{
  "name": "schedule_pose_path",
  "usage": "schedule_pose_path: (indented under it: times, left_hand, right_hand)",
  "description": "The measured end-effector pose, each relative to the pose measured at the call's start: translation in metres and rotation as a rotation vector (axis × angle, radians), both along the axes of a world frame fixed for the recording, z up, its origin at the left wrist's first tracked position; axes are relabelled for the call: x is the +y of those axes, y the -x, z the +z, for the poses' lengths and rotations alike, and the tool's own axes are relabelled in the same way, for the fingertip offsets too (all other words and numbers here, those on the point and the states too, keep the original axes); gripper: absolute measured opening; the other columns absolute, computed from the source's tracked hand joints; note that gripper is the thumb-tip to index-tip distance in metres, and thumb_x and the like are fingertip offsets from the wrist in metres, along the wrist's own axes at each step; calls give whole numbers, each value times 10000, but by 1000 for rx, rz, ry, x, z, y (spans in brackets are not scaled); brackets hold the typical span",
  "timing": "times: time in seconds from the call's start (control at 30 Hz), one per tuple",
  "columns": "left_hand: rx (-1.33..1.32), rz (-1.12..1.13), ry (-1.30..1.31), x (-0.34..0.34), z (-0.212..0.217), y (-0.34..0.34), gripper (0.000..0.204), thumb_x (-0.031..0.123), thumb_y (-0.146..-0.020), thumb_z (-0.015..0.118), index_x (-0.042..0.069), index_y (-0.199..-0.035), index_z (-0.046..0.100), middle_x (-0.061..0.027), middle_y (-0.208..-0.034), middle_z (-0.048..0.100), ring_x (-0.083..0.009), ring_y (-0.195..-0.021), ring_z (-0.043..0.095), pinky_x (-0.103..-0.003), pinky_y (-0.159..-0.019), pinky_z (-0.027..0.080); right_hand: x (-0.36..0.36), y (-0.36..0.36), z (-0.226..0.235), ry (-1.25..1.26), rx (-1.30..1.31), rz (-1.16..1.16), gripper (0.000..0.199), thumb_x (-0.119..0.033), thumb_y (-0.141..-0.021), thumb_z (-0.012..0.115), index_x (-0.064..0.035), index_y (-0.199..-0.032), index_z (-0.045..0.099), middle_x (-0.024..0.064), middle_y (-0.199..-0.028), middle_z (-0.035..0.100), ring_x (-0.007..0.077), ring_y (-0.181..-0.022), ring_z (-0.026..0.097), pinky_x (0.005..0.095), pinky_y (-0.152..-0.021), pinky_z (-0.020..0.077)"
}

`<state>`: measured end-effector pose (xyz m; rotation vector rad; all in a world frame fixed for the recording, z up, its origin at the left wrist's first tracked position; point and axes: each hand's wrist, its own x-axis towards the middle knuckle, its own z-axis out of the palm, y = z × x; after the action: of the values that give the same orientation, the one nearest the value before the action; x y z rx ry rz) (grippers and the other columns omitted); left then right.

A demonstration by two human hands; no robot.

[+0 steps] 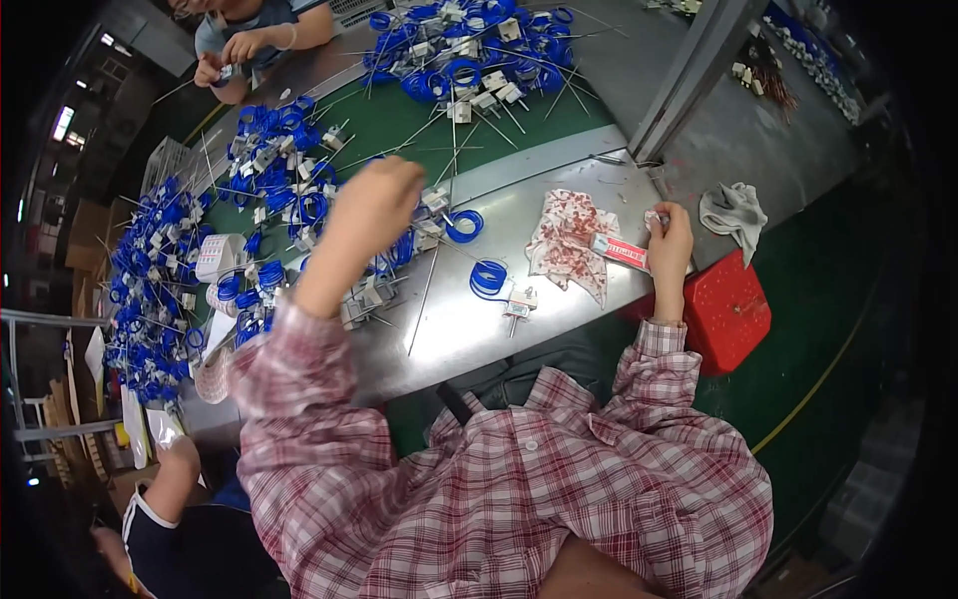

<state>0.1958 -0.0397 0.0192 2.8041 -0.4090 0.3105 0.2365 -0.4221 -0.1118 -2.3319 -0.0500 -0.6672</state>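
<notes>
My left hand (374,205) is raised over the metal table (469,329), fingers curled, reaching among the blue wire coils with white connectors (299,215); what it holds is hidden. My right hand (671,248) grips a small red and white tube (621,252) at the table's right edge, beside a red-stained white cloth (569,238). A single blue coil (488,279) with a small connector (519,302) lies between my hands. Another blue coil (463,226) sits just right of my left hand.
Piles of blue coils (469,50) cover the green belt (399,120) and the left side (150,290). A red box (728,309) sits below the table edge, a grey rag (735,212) beyond it. Another person's hands (235,55) work at the far end; another person's arm (170,479) is at lower left.
</notes>
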Motion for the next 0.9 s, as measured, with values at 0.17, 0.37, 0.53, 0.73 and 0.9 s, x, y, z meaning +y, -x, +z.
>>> schedule_pose_path:
  times: [0.17, 0.37, 0.53, 0.73, 0.9]
  left_hand:
    - [333, 85, -463, -33, -50, -26, 238, 237, -765, 616, 33, -886, 629, -135, -921, 631, -288, -955, 560, -432, -787, 436]
    - [-12, 104, -270, -27, -30, 4, 277, 245, -740, 659, 52, -933, 605, -90, -841, 619, -274, -926, 547, -452, -852, 347]
    - [-586, 262, -27, -70, 25, 56, 192, 158, -761, 668, 65, -907, 586, -55, -792, 596, -229, -913, 547, -422, -881, 304]
    - [-555, 393, 418, -78, -28, 35, 159, 67, -816, 564, -3, -959, 570, -140, -925, 586, -301, -904, 540, -381, -787, 416]
    - [-509, 359, 353, -60, -64, 37, 142, 19, -821, 520, -15, -952, 564, -157, -878, 572, -332, -864, 530, -370, -749, 432]
  right_hand:
    - [-4, -6, -11, 116, 13, -39, 165, -13, -798, 580, -8, -961, 552, 135, -884, 560, 260, -745, 563, 328, -664, 454]
    - [39, 24, 50, -222, 7, 28, 223, -36, -841, 544, -19, -1062, 566, 100, -992, 589, 191, -855, 586, 287, -730, 457]
    - [141, 64, 114, -640, 22, 774, 241, -54, -882, 516, 17, -1112, 541, 93, -1094, 576, 152, -948, 578, 262, -814, 453]
    - [222, 43, 98, -816, 190, 920, 267, -61, -916, 462, 33, -1165, 482, 139, -1105, 567, 181, -974, 580, 274, -808, 464]
    - [227, 20, 80, -897, 46, 750, 279, -82, -944, 415, 31, -1199, 433, 159, -1059, 578, 196, -949, 590, 285, -814, 472]
